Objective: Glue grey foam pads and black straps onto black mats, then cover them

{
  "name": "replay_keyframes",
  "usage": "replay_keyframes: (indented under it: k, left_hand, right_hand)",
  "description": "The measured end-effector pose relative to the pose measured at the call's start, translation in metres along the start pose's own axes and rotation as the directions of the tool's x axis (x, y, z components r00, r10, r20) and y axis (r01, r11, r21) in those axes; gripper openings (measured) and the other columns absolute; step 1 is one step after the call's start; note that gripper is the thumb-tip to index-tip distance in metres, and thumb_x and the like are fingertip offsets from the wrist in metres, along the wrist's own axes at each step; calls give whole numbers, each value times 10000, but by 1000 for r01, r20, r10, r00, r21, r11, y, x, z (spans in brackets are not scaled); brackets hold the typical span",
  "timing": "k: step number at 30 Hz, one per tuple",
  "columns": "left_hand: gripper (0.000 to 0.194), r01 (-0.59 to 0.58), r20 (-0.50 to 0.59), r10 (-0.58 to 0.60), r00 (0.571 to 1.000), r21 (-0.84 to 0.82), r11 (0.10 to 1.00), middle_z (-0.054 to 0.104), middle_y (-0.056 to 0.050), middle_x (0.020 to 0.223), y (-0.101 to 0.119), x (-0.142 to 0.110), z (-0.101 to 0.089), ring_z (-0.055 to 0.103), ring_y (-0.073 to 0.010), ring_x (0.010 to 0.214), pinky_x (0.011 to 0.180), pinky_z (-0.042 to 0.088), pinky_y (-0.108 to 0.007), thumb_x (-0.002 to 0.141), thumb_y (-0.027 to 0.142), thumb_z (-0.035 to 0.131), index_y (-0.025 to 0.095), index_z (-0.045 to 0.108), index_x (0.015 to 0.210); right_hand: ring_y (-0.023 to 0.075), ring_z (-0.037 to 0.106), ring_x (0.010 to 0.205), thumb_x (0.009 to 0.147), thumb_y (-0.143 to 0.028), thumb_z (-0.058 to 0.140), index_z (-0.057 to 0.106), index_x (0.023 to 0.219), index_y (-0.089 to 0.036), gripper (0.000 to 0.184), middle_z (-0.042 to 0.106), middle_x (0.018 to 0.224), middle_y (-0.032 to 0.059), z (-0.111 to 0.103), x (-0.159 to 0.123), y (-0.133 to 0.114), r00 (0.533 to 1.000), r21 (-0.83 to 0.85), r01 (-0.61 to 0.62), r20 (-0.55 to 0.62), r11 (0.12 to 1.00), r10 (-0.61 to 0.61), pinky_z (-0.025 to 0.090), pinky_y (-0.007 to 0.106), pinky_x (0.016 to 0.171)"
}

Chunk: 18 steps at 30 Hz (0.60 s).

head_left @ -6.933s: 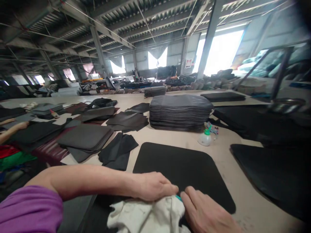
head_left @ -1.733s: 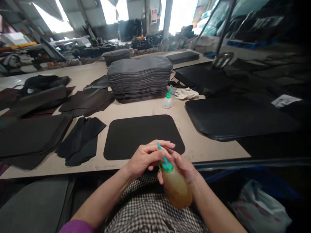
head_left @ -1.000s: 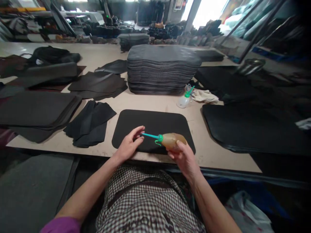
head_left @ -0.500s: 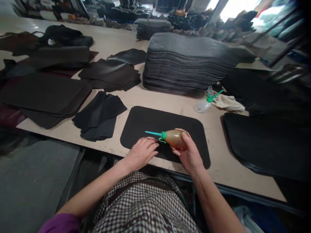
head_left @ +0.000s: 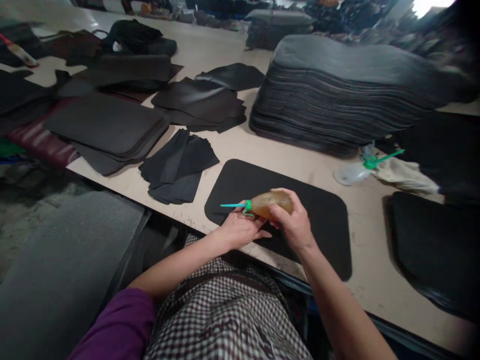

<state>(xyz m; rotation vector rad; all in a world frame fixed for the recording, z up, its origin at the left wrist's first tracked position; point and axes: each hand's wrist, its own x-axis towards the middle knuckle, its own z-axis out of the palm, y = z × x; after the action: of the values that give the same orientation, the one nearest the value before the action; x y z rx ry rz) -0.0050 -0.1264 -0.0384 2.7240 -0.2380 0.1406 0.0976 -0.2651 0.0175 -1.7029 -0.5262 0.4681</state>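
Holding hand: the right hand (head_left: 294, 220) is closed around the squeeze bottle (head_left: 268, 204), which lies almost level above the black sheet (head_left: 320, 215).
Free hand: the left hand (head_left: 240, 229), fingers partly spread, sits beneath the bottle's green cap (head_left: 248, 205) and grips nothing visible; whether it touches bottle or sheet cannot be told.
Nozzle: the blue nozzle (head_left: 231, 205) points left over the sheet's left end; for good control, it is best aimed with the wrist and the bottle pressed gently and evenly.
Sheet: lying flat on the table (head_left: 228, 145), it would probably stay truest with light pressure from the left hand, clear of the nozzle.
Near edge: only a narrow strip of table separates the sheet from the front edge, so elbows have more room than fingers.
Left side: the dark strips (head_left: 176, 170) lie just beside the sheet; a leftward sweep should stay short.
Far side: tabletop shows before the tall stack (head_left: 337, 100).
Right side: a wider band reaches the dark pile (head_left: 437, 250).
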Motion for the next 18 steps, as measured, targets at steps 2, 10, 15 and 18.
replay_keyframes:
  k: [2, 10, 15, 18]
  left_hand:
    - [624, 41, 16, -40, 999, -37, 998, 662, -183, 1383, 0, -2, 2, 603, -349, 1319, 1164, 409, -553, 1023, 588, 416, 173, 519, 1478]
    - [668, 69, -14, -72, 997, -144, 987, 555, -241, 1502, -6, -3, 15, 551, -395, 1374, 1187, 415, -524, 1001, 503, 531, 91, 472, 1524]
    - [654, 44, -2, -45, 999, -70, 997, 579, -229, 1476, -7, -5, 14, 571, -364, 1356, 1152, 446, -500, 1030, 512, 453, 98, 453, 1536]
    - [658, 55, 44, -52, 998, -64, 996, 573, -216, 1489, -6, -4, 10, 549, -348, 1387, 1165, 440, -468, 1037, 509, 438, 96, 428, 1549]
  right_hand:
    - [223, 619, 796, 820, -605, 788, 632, 1177, -234, 538, 662, 1017, 36, 9, 8, 2, 996, -139, 85, 11, 987, -85, 529, 316, 649]
    - [272, 639, 999, 851, -607, 780, 566, 1239, -243, 573, 650, 1150, 59, 34, 21, 10, 966, -227, 242, 143, 943, -214, 514, 381, 865]
    - [263, 627, 991, 886, -588, 740, 562, 1244, -239, 530, 634, 1149, 55, 38, 22, 4, 951, -263, 297, 168, 918, -259, 500, 380, 887]
    - [260, 624, 995, 894, -569, 738, 565, 1240, -238, 510, 631, 1148, 53, 39, 23, 0, 945, -269, 316, 177, 910, -276, 495, 383, 899]
